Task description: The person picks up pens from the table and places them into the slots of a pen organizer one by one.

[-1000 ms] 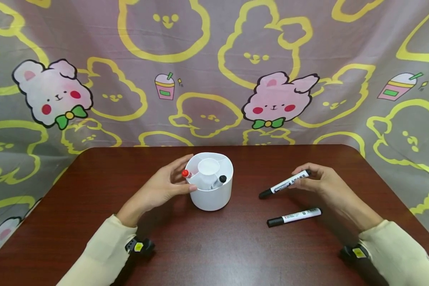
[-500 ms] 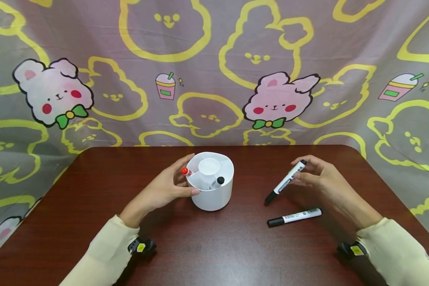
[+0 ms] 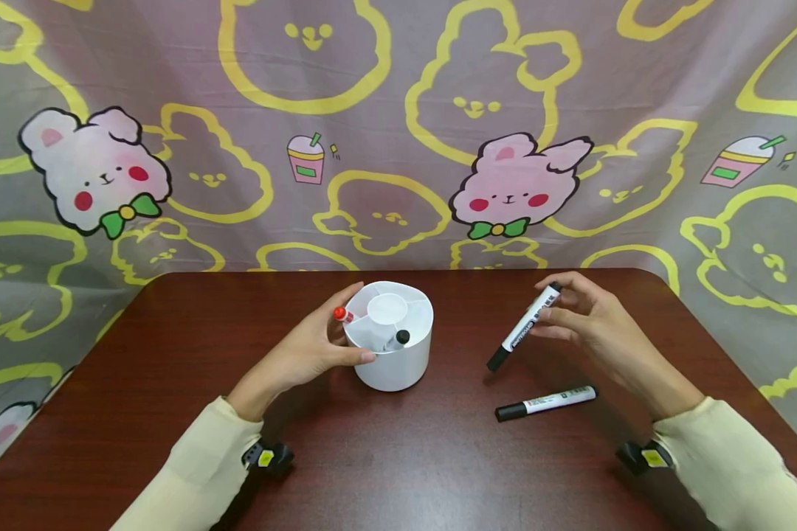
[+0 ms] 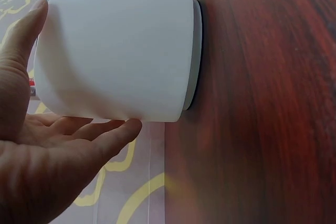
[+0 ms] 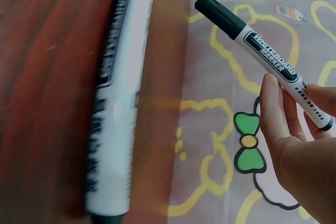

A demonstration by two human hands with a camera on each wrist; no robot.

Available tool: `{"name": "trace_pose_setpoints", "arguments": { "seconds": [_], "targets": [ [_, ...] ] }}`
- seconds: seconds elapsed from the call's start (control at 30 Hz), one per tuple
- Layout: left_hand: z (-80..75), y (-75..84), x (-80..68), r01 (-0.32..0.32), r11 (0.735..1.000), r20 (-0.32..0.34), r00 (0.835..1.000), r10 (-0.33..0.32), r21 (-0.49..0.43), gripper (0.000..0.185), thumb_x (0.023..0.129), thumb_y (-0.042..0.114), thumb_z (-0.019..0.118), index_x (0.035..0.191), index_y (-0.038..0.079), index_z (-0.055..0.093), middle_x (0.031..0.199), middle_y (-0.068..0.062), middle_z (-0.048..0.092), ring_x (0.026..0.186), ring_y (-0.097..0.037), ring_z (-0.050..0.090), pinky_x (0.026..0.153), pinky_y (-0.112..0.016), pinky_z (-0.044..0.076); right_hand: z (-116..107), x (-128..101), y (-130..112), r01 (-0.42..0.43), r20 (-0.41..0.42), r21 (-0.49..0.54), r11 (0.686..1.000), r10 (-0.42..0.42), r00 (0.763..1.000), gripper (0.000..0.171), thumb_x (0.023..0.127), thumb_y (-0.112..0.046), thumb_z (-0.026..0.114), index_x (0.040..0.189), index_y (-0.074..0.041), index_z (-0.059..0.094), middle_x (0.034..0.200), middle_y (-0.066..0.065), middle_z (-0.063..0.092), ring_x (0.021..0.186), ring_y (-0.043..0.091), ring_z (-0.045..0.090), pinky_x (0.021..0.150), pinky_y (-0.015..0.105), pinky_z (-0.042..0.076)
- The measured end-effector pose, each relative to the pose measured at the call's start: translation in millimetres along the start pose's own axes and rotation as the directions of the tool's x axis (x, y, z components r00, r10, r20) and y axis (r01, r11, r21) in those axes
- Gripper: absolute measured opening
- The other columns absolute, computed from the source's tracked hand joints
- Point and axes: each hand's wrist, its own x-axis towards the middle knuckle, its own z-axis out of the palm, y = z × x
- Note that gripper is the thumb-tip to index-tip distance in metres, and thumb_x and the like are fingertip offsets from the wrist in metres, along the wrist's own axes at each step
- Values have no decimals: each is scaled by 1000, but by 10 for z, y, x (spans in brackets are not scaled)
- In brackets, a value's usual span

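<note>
item: slim white plastic whiteboard marker with black cap (image 3: pixel 524 327), printed barrel, smooth; pinched near its tail by the right hand (image 3: pixel 587 318), raised above the dark red-brown wood-grain table (image 3: pixel 173 354), cap tilted down. left hand (image 3: pixel 308 345) lies spread against a round white plastic divided pen holder (image 3: pixel 398 365). second identical marker (image 3: pixel 546 403) lies flat on the table.

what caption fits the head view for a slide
Left hand steadies a white pen holder while right hand lifts a marker above another marker.
</note>
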Motion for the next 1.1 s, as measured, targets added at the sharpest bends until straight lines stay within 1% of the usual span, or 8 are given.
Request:
{"name": "trace_pose_setpoints", "arguments": {
  "seconds": [0.17, 0.23, 0.33, 0.43, 0.57, 0.73, 0.87, 1.1],
  "targets": [
    [34, -2, 21, 1, 999, -23, 1000, 0, 40, 112, 82, 5, 89, 168, 11, 17, 156, -17, 47, 131, -33, 58, 109, -41, 49, 66, 57, -102, 54, 9, 45, 998, -55, 998, 33, 99, 2, 67, 130, -7, 60, 104, 8, 61, 91, 15, 73, 86, 39, 63],
    [44, -1, 26, 4, 997, -38, 999, -1, 73, 113, 81, 7, 89, 168, 9, 17, 156, -16, 48, 130, -33, 57, 110, -45, 48, 97, 80, -148, 62, 7, 46, 997, -62, 998, 34, 99, 1, 68, 131, -7, 59, 104, 8, 62, 91, 16, 73, 86, 39, 63],
    [49, -1, 34, -4, 994, -56, 998, 10, 113, 114, 80, 10, 91, 167, 8, 17, 156, -16, 49, 133, -33, 54, 117, -51, 38, 146, 103, -213, 64, 3, 46, 997, -64, 998, 37, 99, 0, 68, 135, -7, 57, 105, 9, 62, 91, 17, 72, 86, 38, 63],
    [50, -6, 41, -14, 993, -55, 998, 21, 116, 115, 79, 11, 91, 167, 8, 17, 155, -16, 50, 137, -33, 51, 121, -54, 32, 199, 122, -254, 80, 1, 74, 994, -80, 997, 38, 100, 1, 67, 136, -9, 56, 105, 8, 63, 91, 16, 72, 85, 38, 63],
    [54, -16, 48, -24, 993, -57, 998, 31, 112, 116, 79, 11, 92, 167, 7, 17, 155, -16, 51, 139, -34, 49, 123, -55, 28, 293, 158, -275, 115, -2, 139, 984, -116, 993, 38, 101, 4, 64, 136, -8, 55, 103, 6, 66, 90, 16, 72, 83, 39, 64],
    [58, -26, 57, -32, 992, -65, 997, 40, 123, 116, 77, 12, 93, 166, 5, 19, 155, -17, 51, 143, -35, 46, 127, -58, 20, 413, 206, -305, 139, -3, 174, 975, -141, 990, 38, 101, 4, 63, 137, -8, 56, 102, 5, 69, 89, 16, 72, 83, 41, 64],
    [56, -27, 60, -33, 990, -67, 997, 42, 136, 116, 77, 13, 93, 166, 4, 19, 154, -17, 52, 144, -35, 45, 127, -59, 19, 519, 253, -345, 146, -4, 210, 967, -148, 989, 38, 101, 4, 63, 138, -5, 56, 103, 5, 69, 90, 15, 71, 85, 42, 64],
    [52, -24, 56, -21, 986, -74, 997, 34, 166, 113, 79, 13, 92, 166, 5, 21, 155, -15, 51, 142, -34, 47, 126, -58, 22, 697, 321, -396, 136, -43, 275, 952, -129, 991, 40, 102, 2, 63, 140, -3, 53, 103, 3, 72, 91, 15, 72, 84, 40, 64]
  ]
}}
